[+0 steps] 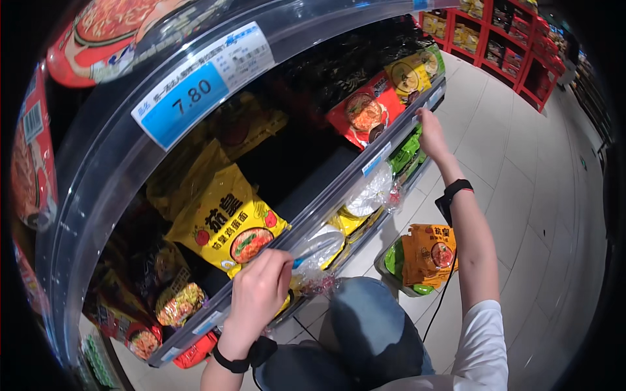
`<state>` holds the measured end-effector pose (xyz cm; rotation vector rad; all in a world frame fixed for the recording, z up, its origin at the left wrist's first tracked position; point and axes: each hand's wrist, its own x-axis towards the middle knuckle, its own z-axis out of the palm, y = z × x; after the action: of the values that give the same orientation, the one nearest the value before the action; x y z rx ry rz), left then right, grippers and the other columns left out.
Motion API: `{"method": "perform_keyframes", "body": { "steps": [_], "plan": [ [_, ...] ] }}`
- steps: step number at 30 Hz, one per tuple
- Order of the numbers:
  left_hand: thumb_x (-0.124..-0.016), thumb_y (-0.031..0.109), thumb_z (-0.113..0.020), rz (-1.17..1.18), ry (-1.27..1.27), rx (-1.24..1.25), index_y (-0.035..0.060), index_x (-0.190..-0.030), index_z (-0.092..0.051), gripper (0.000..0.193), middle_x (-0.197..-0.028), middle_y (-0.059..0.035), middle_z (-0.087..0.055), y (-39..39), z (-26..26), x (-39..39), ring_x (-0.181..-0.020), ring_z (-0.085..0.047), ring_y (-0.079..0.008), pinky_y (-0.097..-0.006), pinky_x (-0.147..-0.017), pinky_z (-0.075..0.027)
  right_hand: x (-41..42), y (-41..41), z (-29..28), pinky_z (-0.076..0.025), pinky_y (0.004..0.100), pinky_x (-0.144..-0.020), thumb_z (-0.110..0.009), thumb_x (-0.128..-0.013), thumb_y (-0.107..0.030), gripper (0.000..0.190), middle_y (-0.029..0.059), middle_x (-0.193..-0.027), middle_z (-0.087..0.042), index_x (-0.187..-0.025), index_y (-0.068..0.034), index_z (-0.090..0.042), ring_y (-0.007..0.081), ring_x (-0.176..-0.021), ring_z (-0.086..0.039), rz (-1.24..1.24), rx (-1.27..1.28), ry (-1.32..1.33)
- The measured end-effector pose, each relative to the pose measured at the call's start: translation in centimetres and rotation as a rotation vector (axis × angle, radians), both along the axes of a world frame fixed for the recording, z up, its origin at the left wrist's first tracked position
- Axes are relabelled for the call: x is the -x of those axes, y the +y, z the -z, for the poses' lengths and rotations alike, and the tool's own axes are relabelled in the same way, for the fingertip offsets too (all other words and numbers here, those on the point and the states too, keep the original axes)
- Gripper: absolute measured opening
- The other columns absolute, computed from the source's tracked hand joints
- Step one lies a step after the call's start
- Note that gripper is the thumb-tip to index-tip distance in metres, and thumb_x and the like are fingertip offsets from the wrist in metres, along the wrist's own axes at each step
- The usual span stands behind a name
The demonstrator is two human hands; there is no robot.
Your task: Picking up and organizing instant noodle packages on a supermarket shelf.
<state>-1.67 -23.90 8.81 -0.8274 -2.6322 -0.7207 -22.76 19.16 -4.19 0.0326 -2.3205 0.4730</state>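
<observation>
My left hand [262, 288] is at the front rail of a shelf, its fingers curled beside a blue tag at the rail. Just behind it a yellow noodle packet [227, 217] leans on the shelf. Farther along the same shelf edge, my right hand [431, 133] has its fingertips on the rail's price strip [403, 119]. A red noodle packet [366, 111] and a yellow noodle packet [408, 78] lie on the shelf near it. What either hand grips, if anything, cannot be made out.
An upper shelf edge with a price label [203, 83] crosses close in front. Below are plastic-wrapped packets [369, 193]. A container with orange noodle packets [430, 254] stands on the floor by my knees [374, 317]. Red display shelves [489, 44] stand farther off.
</observation>
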Motion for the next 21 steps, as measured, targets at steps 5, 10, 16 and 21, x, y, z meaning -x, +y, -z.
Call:
{"method": "perform_keyframes", "body": {
  "steps": [5, 10, 16, 21],
  "plan": [
    [-0.081, -0.001, -0.065, -0.073, 0.022, 0.013, 0.0000, -0.086, -0.059, 0.008, -0.080, -0.0133, -0.063, 0.8, 0.3, 0.7, -0.067, -0.065, -0.0276, -0.0331, -0.060, -0.050, -1.0, -1.8, -1.8, -0.047, 0.0394, -0.081, -0.044, -0.073, 0.011, 0.039, 0.0152, -0.096, -0.060, -0.110, -0.001, -0.050, 0.0307, -0.090, -0.060, -0.221, 0.431, 0.094],
    [-0.081, 0.002, -0.065, -0.143, 0.031, 0.010, 0.0028, -0.087, -0.059, 0.009, -0.080, -0.0126, -0.061, 0.9, 0.6, 1.0, -0.071, -0.063, -0.0319, -0.0389, -0.061, -0.050, -6.2, -8.6, -5.9, -0.046, 0.0413, -0.082, -0.050, -0.067, 0.007, 0.024, 0.0144, -0.086, -0.059, -0.087, -0.002, -0.059, 0.0329, -0.089, -0.057, -0.390, 0.167, 0.077],
    [-0.081, 0.002, -0.066, -0.128, 0.024, 0.003, 0.0024, -0.086, -0.059, 0.009, -0.080, -0.0122, -0.061, 2.2, 1.1, 0.8, -0.070, -0.063, -0.0315, -0.0384, -0.060, -0.049, -7.8, -10.1, -3.5, -0.044, 0.0387, -0.089, -0.057, -0.065, 0.005, 0.033, 0.0089, -0.096, -0.056, -0.097, -0.005, -0.057, 0.0289, -0.096, -0.055, -0.508, -0.176, 0.133],
    [-0.081, 0.001, -0.066, -0.111, -0.005, -0.003, 0.0019, -0.086, -0.059, 0.009, -0.080, -0.0117, -0.062, 3.4, 1.6, 0.3, -0.069, -0.063, -0.0307, -0.0378, -0.059, -0.049, -7.0, -9.9, -4.5, -0.042, 0.0394, -0.091, -0.055, -0.064, 0.006, 0.029, 0.0105, -0.090, -0.053, -0.091, -0.004, -0.056, 0.0299, -0.095, -0.052, -0.512, -0.191, 0.065]
  ]
}}
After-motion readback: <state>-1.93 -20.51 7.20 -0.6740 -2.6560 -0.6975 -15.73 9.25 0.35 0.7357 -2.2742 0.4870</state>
